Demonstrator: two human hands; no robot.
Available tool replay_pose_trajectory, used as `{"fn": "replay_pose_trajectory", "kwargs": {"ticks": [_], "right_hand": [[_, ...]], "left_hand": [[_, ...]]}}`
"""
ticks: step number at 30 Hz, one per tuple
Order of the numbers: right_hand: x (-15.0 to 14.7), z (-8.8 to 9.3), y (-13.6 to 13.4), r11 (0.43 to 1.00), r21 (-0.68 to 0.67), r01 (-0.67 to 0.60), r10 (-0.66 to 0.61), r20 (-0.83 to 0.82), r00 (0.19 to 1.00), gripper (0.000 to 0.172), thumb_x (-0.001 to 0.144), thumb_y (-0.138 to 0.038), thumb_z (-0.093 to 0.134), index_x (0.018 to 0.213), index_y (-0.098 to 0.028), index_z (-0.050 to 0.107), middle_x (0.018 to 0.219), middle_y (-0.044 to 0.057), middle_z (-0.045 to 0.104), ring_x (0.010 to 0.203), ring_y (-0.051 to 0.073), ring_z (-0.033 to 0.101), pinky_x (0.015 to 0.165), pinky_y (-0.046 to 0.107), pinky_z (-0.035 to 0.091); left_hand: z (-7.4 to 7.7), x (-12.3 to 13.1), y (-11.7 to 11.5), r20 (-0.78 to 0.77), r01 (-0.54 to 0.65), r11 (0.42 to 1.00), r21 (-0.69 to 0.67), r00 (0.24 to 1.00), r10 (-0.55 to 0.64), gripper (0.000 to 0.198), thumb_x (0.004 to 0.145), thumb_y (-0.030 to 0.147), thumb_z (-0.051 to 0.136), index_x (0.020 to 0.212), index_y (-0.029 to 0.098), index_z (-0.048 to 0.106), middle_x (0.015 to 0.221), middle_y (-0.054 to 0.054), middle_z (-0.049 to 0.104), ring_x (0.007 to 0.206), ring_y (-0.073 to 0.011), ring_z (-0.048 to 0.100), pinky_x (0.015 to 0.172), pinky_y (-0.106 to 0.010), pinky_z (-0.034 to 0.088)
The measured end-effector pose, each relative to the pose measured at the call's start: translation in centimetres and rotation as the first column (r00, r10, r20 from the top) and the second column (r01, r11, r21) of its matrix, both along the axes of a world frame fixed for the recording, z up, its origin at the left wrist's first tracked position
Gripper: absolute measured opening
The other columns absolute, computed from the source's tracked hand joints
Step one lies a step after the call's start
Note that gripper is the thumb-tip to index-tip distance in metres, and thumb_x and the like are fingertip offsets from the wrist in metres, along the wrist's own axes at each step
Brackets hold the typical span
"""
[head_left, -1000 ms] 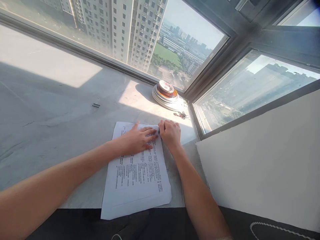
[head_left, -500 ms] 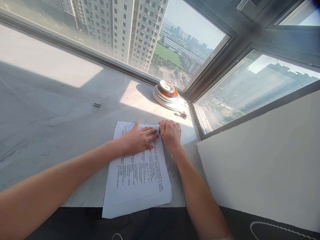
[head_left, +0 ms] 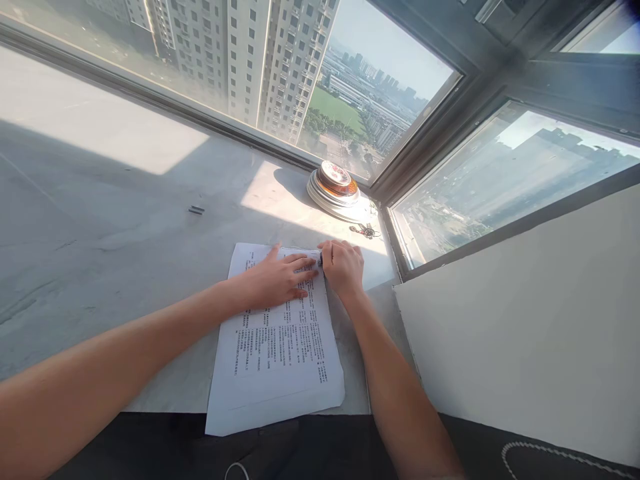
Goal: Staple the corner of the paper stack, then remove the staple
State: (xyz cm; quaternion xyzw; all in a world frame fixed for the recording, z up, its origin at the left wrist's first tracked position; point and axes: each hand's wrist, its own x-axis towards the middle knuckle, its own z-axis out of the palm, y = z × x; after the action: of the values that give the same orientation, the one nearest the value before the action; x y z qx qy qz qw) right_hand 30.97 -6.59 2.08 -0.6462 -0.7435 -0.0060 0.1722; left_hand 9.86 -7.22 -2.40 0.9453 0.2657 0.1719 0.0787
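Printed paper sheets [head_left: 285,393] lie on the grey marble sill, with the lower end reaching over the front edge. My left hand [head_left: 277,280] rests flat on their upper part, fingers spread towards the right edge. At the upper right corner, my right hand [head_left: 344,267] is closed around a small dark object [head_left: 321,260]. Only a bit of that object shows at the paper's edge; the fist hides the rest, so its kind is unclear.
Two short grey strips [head_left: 197,209], like rows of staples, lie on the sill [head_left: 150,267]. A round stack with a glassy amber top [head_left: 334,183] stands by the window corner, with a small bunch of keys [head_left: 365,231] in front. A white wall panel [head_left: 525,320] rises at right.
The view has shifted very slightly. Both hands keep their places on the paper and at its corner.
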Motion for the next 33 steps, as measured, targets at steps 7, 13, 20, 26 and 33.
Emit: {"fn": "replay_pose_trajectory", "kwargs": {"ticks": [7, 13, 20, 26, 33], "right_hand": [[0.1, -0.6, 0.2, 0.999, 0.044, -0.015, 0.013, 0.041, 0.999, 0.054, 0.118, -0.030, 0.034, 0.086, -0.023, 0.076, 0.087, 0.007, 0.078, 0.096, 0.025, 0.065, 0.090, 0.040, 0.035], [-0.3, -0.8, 0.1, 0.999, 0.041, 0.009, -0.015, 0.155, 0.988, 0.055, 0.119, -0.029, 0.033, 0.079, -0.022, 0.071, 0.086, 0.007, 0.074, 0.092, 0.024, 0.060, 0.088, 0.041, 0.031], [-0.5, -1.4, 0.0, 0.995, 0.091, -0.029, 0.003, 0.267, 0.964, 0.056, 0.118, -0.028, 0.032, 0.077, -0.020, 0.069, 0.089, 0.011, 0.073, 0.094, 0.027, 0.056, 0.087, 0.043, 0.031], [-1.2, -1.9, -0.3, 0.992, 0.120, -0.035, -0.005, 0.320, 0.947, 0.056, 0.117, -0.025, 0.030, 0.082, -0.018, 0.073, 0.091, 0.015, 0.072, 0.095, 0.030, 0.055, 0.086, 0.047, 0.032], [0.3, -0.9, 0.3, 0.996, 0.079, -0.038, 0.032, 0.075, 0.997, 0.057, 0.119, -0.027, 0.027, 0.082, -0.021, 0.071, 0.094, 0.009, 0.075, 0.100, 0.027, 0.060, 0.091, 0.044, 0.036]], "left_hand": [[0.6, 0.0, 0.0, -0.039, 0.005, 0.999, -0.035, 0.999, -0.007, 0.050, 0.116, 0.046, 0.050, 0.161, 0.028, 0.057, 0.170, -0.015, 0.054, 0.158, -0.0358, 0.046, 0.133, -0.072, 0.016], [0.2, -0.1, 0.0, 0.040, 0.017, 0.999, -0.044, 0.999, -0.015, 0.052, 0.115, 0.046, 0.052, 0.165, 0.033, 0.053, 0.169, -0.012, 0.055, 0.157, -0.0356, 0.048, 0.133, -0.071, 0.015], [0.3, -0.1, 0.0, 0.076, 0.025, 0.999, -0.044, 0.997, -0.021, 0.049, 0.115, 0.045, 0.052, 0.163, 0.035, 0.055, 0.167, -0.009, 0.057, 0.155, -0.0352, 0.050, 0.133, -0.072, 0.013], [0.2, -0.1, 0.1, 0.047, 0.027, 0.999, -0.029, 0.999, -0.025, 0.043, 0.116, 0.046, 0.049, 0.152, 0.030, 0.065, 0.167, -0.012, 0.057, 0.156, -0.0338, 0.050, 0.134, -0.069, 0.016], [0.0, -0.6, 0.4, 0.014, 0.020, 0.999, -0.027, 1.000, -0.020, 0.049, 0.116, 0.044, 0.048, 0.163, 0.032, 0.057, 0.170, -0.013, 0.053, 0.150, -0.0344, 0.058, 0.134, -0.070, 0.016]]}}
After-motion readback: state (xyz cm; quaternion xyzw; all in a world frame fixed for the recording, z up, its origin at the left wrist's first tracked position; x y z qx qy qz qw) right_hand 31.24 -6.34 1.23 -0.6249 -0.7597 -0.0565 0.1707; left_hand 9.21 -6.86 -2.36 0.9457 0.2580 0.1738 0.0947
